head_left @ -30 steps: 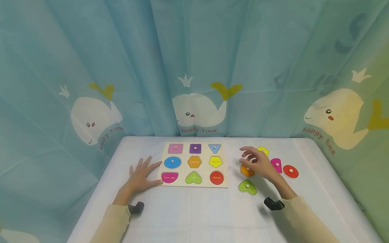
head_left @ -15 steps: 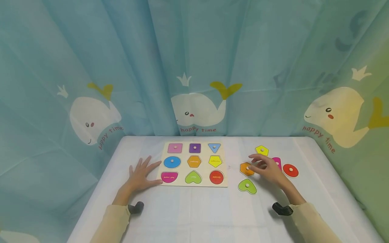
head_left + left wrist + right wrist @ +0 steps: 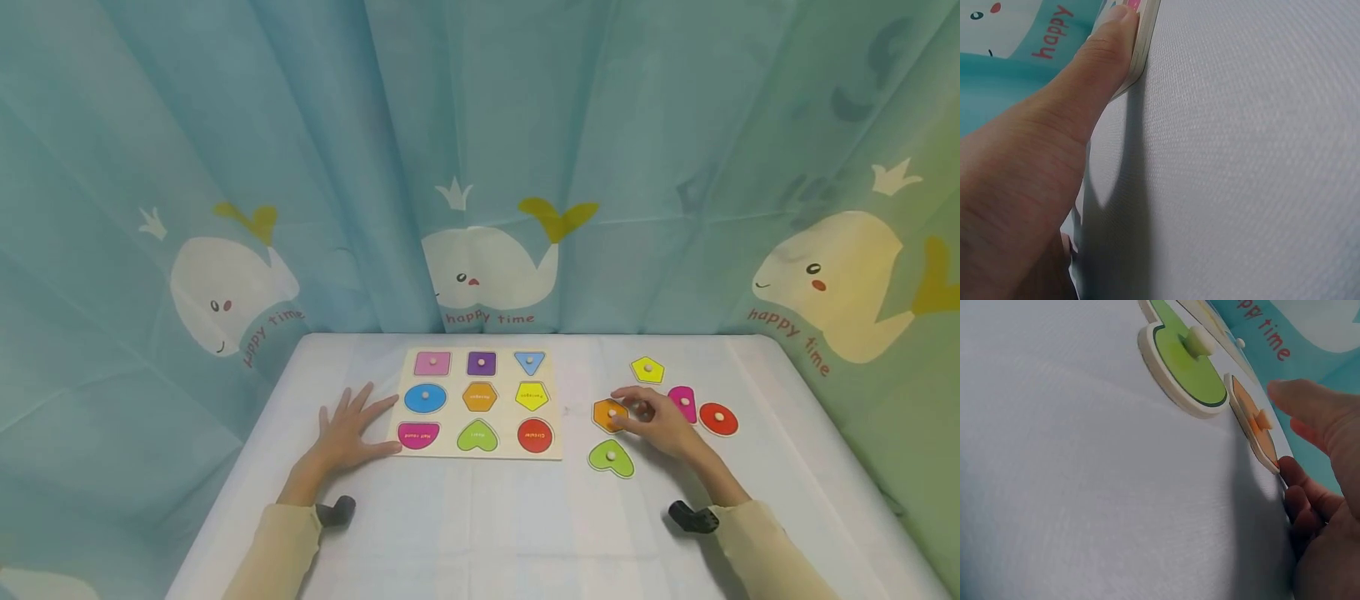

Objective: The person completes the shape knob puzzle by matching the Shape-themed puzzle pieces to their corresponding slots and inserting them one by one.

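Observation:
My left hand (image 3: 347, 437) lies with fingers spread at the left edge of a wooden shape puzzle board (image 3: 504, 451); in the left wrist view its thumb (image 3: 1107, 47) rests on the board's corner. To the right of the board, my right hand (image 3: 660, 423) is over an orange hexagon piece (image 3: 604, 412) with a small knob. In the right wrist view the thumb (image 3: 1310, 403) stands apart from that knob, and fingertips are down by the piece's edge. A green heart piece (image 3: 611, 464) lies just nearer me than the hexagon.
Knobbed pink, purple, blue triangle and blue oval (image 3: 425, 403) pieces sit in the board; its other slots show printed shapes. Beyond and right of my right hand lie a yellow pentagon (image 3: 643, 367), a magenta half round (image 3: 683, 403) and a red circle (image 3: 718, 423). A whale-print curtain (image 3: 495, 117) surrounds the table.
My right hand has drawn back to the right from above the hexagon, then settled lower beside it, uncovering the yellow pentagon and magenta piece. My left hand has stayed in place.

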Demonstrator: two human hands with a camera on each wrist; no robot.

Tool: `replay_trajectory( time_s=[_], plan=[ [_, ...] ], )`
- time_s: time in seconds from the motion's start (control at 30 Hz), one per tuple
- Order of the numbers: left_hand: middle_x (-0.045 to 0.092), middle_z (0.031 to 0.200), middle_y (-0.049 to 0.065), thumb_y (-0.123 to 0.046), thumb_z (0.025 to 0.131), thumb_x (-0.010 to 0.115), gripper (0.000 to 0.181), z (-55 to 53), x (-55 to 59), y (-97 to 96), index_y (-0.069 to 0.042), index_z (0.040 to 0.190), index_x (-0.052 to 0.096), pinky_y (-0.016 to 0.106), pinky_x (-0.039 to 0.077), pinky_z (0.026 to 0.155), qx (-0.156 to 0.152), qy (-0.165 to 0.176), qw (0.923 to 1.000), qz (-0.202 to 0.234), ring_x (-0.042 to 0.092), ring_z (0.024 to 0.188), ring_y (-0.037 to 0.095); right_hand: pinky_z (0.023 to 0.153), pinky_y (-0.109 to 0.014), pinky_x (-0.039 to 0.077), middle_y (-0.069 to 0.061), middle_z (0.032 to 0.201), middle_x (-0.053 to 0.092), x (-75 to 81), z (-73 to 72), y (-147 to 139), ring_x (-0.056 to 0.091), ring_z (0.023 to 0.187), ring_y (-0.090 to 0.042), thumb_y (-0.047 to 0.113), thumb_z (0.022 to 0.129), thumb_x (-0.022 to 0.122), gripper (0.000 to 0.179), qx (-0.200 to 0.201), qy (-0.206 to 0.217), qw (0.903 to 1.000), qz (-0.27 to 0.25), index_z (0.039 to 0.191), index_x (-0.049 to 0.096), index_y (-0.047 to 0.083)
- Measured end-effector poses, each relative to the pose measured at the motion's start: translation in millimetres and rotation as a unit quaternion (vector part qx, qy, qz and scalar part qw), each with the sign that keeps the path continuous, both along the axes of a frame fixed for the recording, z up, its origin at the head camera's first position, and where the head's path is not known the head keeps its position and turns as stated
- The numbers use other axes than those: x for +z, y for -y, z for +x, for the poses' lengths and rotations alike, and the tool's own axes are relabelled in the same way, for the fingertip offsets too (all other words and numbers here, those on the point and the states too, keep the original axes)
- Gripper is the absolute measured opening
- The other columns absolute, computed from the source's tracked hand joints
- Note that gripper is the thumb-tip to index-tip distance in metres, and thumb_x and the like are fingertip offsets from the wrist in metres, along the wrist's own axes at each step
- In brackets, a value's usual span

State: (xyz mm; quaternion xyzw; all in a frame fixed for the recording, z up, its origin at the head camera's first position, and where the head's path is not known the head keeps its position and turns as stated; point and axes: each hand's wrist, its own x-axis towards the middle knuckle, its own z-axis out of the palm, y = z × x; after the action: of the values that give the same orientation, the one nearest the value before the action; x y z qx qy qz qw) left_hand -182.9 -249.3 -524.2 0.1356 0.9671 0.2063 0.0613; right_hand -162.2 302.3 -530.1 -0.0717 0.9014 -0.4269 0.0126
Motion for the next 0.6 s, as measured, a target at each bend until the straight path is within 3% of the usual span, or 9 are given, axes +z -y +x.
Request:
replay_trajectory(
  time_s=[0.33,0.6],
  plan=[
    [0.019,0.170,0.018,-0.068,0.080,0.073,0.092,-0.9,-2.2,0.6,-0.027,0.157,0.045,0.082,-0.005,0.110,-0.002,0.001,1.0000,0.002,0.001,0.153,0.054,0.086,-0.039,0.049,-0.008,0.118,0.069,-3.6,-0.3,6.0,0.055,0.100,-0.025,0.021,0.087,0.084,0.033,-0.010,-0.025,0.9991,0.033,0.117,0.075,0.013],
    [0.018,0.170,0.017,-0.068,0.080,0.073,0.092,-0.8,-1.6,0.8,-0.027,0.157,0.045,0.083,-0.005,0.109,0.000,0.003,1.0000,0.000,0.001,0.152,0.055,0.084,-0.038,0.051,-0.010,0.114,0.067,-4.4,1.5,10.0,0.057,0.100,-0.026,0.015,0.088,0.082,0.023,-0.030,-0.032,0.9975,0.055,0.110,0.076,0.011]
  ],
)
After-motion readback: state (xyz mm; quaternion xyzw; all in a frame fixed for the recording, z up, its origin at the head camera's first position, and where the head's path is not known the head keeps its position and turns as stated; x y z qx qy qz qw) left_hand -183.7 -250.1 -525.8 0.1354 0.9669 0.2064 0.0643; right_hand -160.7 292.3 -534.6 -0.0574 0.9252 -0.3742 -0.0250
